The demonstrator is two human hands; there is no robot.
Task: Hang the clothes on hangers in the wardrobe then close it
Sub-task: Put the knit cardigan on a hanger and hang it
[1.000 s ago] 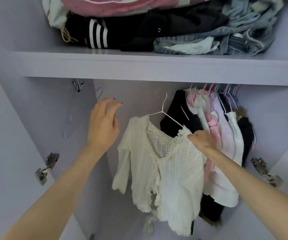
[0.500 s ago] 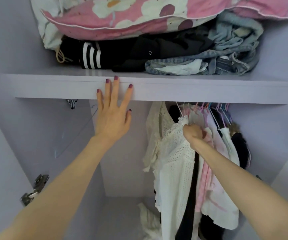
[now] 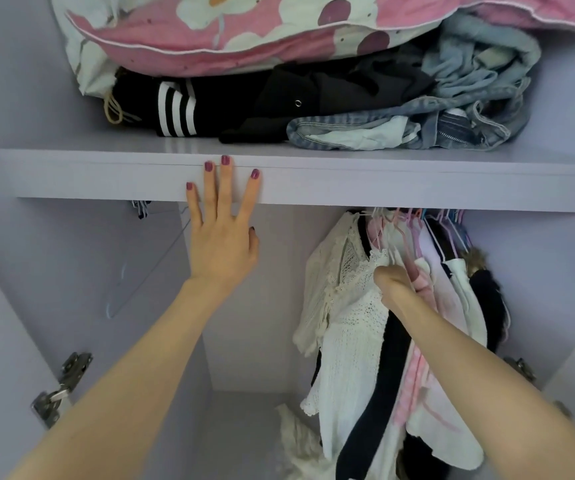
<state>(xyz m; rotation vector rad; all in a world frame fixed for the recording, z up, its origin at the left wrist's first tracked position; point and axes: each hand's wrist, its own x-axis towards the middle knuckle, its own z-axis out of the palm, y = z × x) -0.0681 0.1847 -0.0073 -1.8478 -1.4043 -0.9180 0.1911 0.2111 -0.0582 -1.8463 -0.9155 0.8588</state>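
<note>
I see the left hand (image 3: 222,244) spread flat against the lilac wardrobe shelf (image 3: 383,183); below it, the right hand (image 3: 395,284) grips the hanging white knitted top (image 3: 348,306).

Soft, even, diffuse daylight from behind the camera; faint shadows under the shelf (image 3: 348,181). No glare. Wide-angle bending at frame edges. Slight softness throughout, forearms blurred at bottom.
</note>
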